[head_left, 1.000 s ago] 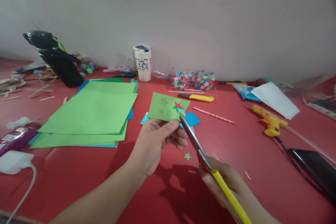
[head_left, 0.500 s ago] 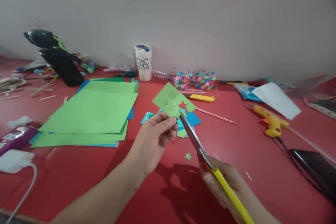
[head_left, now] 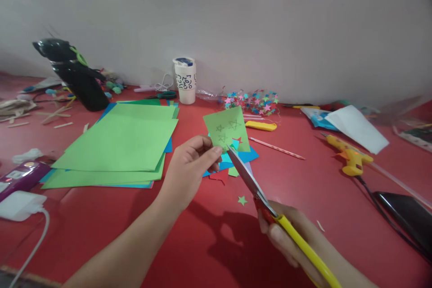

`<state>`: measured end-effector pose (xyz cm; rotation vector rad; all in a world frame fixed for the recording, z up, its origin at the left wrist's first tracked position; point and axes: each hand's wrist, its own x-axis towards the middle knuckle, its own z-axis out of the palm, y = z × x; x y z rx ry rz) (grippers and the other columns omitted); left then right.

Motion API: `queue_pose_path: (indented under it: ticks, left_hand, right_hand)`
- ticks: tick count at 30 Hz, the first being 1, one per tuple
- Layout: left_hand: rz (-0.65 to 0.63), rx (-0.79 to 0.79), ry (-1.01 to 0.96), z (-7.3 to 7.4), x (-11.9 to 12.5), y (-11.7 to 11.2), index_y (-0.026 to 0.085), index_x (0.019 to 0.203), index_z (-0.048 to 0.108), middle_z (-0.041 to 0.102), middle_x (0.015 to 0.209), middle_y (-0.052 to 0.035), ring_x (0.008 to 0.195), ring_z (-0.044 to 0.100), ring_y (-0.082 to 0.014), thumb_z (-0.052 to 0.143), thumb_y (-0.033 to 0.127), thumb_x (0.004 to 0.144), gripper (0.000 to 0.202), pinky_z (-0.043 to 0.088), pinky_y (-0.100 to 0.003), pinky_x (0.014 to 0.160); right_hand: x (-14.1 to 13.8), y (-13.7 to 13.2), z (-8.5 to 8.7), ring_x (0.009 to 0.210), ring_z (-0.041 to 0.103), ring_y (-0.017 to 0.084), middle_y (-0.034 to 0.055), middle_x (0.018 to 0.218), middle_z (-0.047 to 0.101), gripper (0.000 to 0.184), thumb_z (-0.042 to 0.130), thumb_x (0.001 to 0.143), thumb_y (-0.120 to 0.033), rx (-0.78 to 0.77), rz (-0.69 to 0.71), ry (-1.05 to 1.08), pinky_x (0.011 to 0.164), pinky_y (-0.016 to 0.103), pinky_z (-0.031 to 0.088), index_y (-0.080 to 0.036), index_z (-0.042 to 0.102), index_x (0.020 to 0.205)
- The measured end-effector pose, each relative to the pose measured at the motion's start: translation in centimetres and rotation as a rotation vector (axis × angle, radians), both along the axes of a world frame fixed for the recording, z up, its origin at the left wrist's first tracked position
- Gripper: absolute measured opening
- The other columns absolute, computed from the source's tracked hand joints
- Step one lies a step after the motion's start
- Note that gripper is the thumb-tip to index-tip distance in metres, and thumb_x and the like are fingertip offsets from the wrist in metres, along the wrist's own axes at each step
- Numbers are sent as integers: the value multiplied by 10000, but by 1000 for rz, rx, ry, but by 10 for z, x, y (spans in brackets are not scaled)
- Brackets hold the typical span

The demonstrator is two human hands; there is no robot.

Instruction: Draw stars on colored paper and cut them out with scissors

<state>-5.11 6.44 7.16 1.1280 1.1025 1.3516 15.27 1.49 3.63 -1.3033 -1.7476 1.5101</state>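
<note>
My left hand (head_left: 189, 168) pinches a small green paper piece (head_left: 227, 130) with pencilled stars and a star-shaped hole, held upright above the red table (head_left: 101, 216). My right hand (head_left: 293, 240) grips yellow-handled scissors (head_left: 251, 182) whose blade tips meet the paper's lower edge. A small green cut star (head_left: 241, 200) lies on the table below the blades. Blue and green scraps (head_left: 236, 162) lie behind the paper.
A stack of green and blue sheets (head_left: 118, 144) lies at left. A white cup (head_left: 184, 80), a pile of coloured stars (head_left: 251, 101), a yellow cutter (head_left: 260, 125), a pencil (head_left: 276, 147), a yellow glue gun (head_left: 349, 156) and a black bag (head_left: 76, 76) stand around.
My left hand has turned the green paper clockwise and lifted it a little to the right. The scissors stay at its lower edge, shifted slightly.
</note>
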Motion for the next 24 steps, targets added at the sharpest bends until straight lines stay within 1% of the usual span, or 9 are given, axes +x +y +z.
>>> queue_pose_path:
  ticks: [4, 8, 11, 13, 16, 20, 22, 24]
  left_hand:
    - [-60, -26, 73, 5, -6, 2, 181, 606, 534, 524, 523, 54, 487, 493, -64, 623, 247, 741, 174, 397, -192, 501]
    - [-79, -47, 86, 8, -8, 2, 175, 586, 532, 532, 519, 47, 476, 489, -62, 626, 235, 736, 187, 402, -190, 495]
    - [-87, -76, 4, 7, -6, 2, 171, 597, 542, 553, 533, 40, 481, 494, -61, 632, 243, 734, 179, 401, -188, 498]
    - [-130, -115, -85, 4, -3, 1, 164, 613, 555, 569, 547, 30, 486, 495, -58, 632, 251, 739, 171, 394, -183, 498]
    - [-190, -154, -229, -1, 1, -1, 161, 636, 566, 584, 570, 25, 500, 504, -52, 631, 258, 749, 162, 394, -173, 508]
    - [-141, -137, -364, -6, 5, -3, 187, 696, 562, 608, 592, 41, 504, 531, -57, 648, 218, 733, 99, 411, -174, 512]
    - [-115, -126, -349, -6, 4, -3, 190, 701, 563, 609, 583, 45, 491, 524, -53, 649, 212, 729, 93, 406, -169, 502]
    - [-96, -98, -282, -4, 3, -2, 183, 676, 566, 594, 561, 46, 483, 512, -47, 643, 214, 732, 100, 397, -162, 493]
  right_hand:
    - [3, 3, 8, 417, 307, 69, -50, 560, 368, 554, 445, 726, -751, 44, 7, -41, 382, 214, 253, -204, 409, 647]
    - [5, 6, 4, 390, 274, 63, -60, 509, 349, 531, 445, 756, -720, 24, 24, -44, 360, 212, 204, -204, 415, 635]
    - [4, 6, 0, 371, 257, 60, -67, 490, 326, 536, 429, 757, -729, 20, 14, -23, 343, 213, 183, -211, 391, 626]
    - [2, 5, -1, 367, 252, 60, -72, 485, 312, 534, 418, 761, -732, 32, 11, -13, 346, 216, 177, -215, 376, 633]
    - [0, 1, -4, 373, 273, 65, -75, 488, 315, 498, 416, 797, -690, 69, -19, -29, 359, 214, 201, -215, 377, 652]
    - [-1, 1, -15, 382, 291, 69, -65, 502, 327, 489, 403, 813, -667, 129, -46, -62, 350, 204, 218, -213, 378, 634]
    - [0, 4, -18, 384, 282, 72, -63, 484, 322, 510, 387, 799, -688, 153, -10, -60, 341, 203, 210, -214, 372, 613]
    - [2, 6, -16, 394, 290, 76, -58, 484, 336, 530, 381, 781, -713, 156, 40, -58, 345, 203, 220, -211, 382, 611]
